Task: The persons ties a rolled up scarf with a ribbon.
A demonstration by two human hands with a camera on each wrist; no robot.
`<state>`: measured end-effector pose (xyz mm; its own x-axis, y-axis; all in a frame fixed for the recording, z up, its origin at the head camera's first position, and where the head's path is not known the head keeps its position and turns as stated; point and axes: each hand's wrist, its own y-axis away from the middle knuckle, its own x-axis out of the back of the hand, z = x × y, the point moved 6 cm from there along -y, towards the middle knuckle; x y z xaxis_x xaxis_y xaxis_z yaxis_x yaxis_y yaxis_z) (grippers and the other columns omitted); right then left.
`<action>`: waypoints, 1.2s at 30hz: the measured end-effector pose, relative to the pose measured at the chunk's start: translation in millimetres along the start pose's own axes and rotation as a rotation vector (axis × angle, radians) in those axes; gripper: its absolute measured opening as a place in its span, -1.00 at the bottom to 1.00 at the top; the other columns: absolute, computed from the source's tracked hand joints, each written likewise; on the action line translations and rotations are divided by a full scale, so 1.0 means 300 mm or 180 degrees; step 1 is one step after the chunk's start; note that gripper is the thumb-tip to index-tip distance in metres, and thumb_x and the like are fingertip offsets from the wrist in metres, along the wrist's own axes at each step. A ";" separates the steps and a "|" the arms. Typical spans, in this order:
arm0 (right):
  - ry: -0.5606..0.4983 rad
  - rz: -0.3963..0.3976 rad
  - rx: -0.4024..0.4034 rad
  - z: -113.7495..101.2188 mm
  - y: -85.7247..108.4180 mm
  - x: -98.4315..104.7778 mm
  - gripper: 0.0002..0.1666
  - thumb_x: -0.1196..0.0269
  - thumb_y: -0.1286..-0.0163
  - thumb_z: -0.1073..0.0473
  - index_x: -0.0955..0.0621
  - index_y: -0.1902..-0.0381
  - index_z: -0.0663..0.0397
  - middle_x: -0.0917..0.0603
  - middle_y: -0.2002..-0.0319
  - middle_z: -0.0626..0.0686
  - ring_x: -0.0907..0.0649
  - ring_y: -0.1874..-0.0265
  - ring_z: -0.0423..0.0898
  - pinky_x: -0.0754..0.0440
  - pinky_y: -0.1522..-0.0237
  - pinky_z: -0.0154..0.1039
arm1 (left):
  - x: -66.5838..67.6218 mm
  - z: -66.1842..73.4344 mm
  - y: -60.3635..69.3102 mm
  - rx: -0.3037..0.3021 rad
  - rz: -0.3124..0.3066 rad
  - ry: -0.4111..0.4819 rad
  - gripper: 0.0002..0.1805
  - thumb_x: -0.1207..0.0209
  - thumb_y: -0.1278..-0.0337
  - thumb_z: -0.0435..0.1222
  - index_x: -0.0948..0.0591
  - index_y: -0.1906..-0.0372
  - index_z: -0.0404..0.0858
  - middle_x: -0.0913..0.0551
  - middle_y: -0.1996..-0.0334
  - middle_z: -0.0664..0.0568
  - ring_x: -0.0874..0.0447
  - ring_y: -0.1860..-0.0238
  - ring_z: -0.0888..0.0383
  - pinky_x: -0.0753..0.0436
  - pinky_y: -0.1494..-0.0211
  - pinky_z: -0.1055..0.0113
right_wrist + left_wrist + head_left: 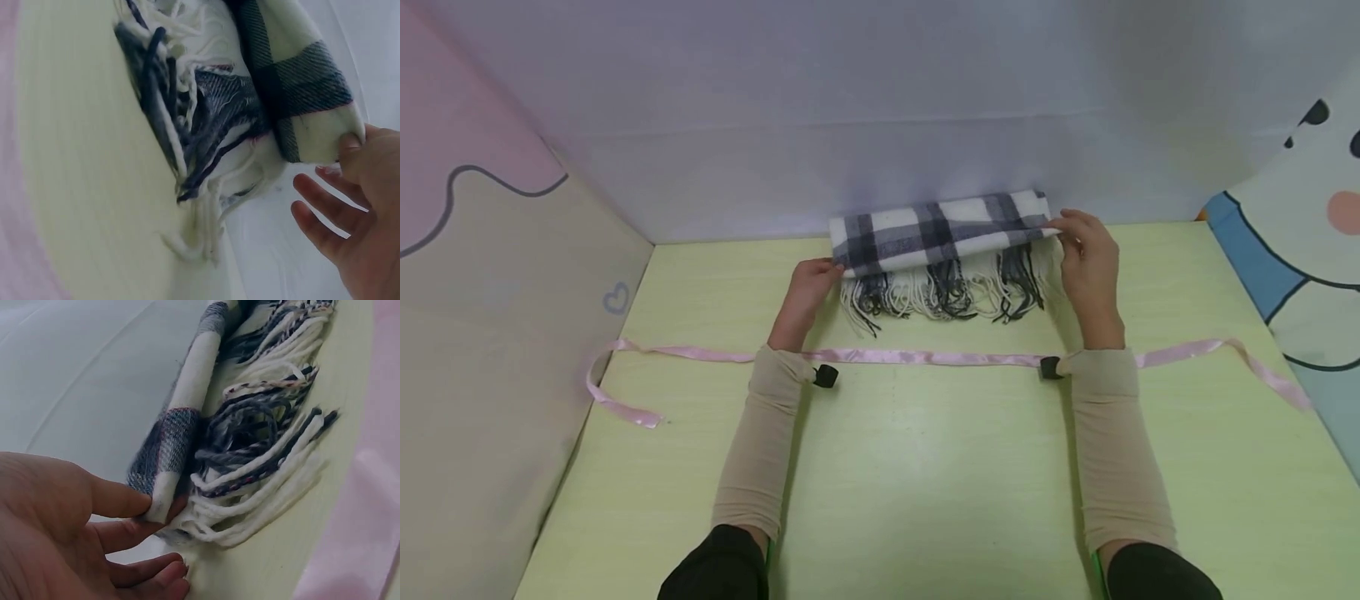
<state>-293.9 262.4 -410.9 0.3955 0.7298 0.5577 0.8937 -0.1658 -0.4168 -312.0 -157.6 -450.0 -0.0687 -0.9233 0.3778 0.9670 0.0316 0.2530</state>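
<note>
A folded plaid scarf (917, 233) in white, grey and black lies at the back of the table, its fringe (947, 287) hanging toward the front. My left hand (810, 293) pinches the near left corner of the fold between thumb and finger; the left wrist view shows that scarf corner (178, 434) between them. At the other end my right hand (1090, 262) pinches the right corner, which is raised a little. In the right wrist view the thumb lies on the scarf edge (312, 94), while the other fingers (328, 203) spread below it.
A pink satin ribbon (917, 357) runs across the pale yellow table (925, 483) under both forearms, its left end curled back. Behind the scarf stands a whitish back wall (880, 150). Printed side panels rise at the left (512, 333) and right (1315, 275).
</note>
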 end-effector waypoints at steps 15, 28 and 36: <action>0.0271 -0.1106 -0.0457 0.071 0.014 -0.056 -0.65 -0.01 -0.63 0.42 -0.66 -0.18 0.31 -0.42 -0.48 0.31 -0.38 -0.47 0.38 -0.40 -0.41 0.33 | 0.035 0.004 0.008 0.0044 0.0099 -0.1299 -0.58 -0.14 -0.49 -0.06 -0.76 0.14 -0.35 -0.75 0.09 -0.19 -0.55 0.05 -0.13 -0.53 0.05 0.12; 0.0105 -0.1449 -0.0647 0.102 0.018 -0.061 -0.29 0.24 -0.29 0.56 -0.63 -0.24 0.23 -0.23 -0.61 0.24 -0.31 -0.51 0.37 -0.35 -0.06 0.14 | -0.012 0.058 0.021 0.0537 -0.0609 0.0052 -0.07 -0.06 -0.58 0.04 0.23 -0.72 -0.03 -0.01 -0.69 -0.19 -0.07 -0.68 -0.15 -0.21 -0.65 -0.13; -0.1661 -0.0702 -0.1819 0.141 0.037 -0.032 -0.55 -0.01 -0.67 0.19 -0.50 -0.41 0.11 -0.45 -0.44 -0.02 -0.45 -0.31 -0.12 -0.47 -0.28 -0.14 | -0.032 0.070 -0.010 0.0587 -0.0375 0.0361 -0.04 -0.07 -0.56 0.08 0.23 -0.72 -0.05 0.06 -0.72 -0.08 -0.15 -0.66 -0.08 -0.37 -0.58 -0.05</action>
<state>-296.8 281.6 -451.2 0.1736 0.9777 0.1180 0.9657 -0.1925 0.1742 -319.4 -140.7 -435.8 -0.1402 -0.9615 0.2362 0.8921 -0.0192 0.4515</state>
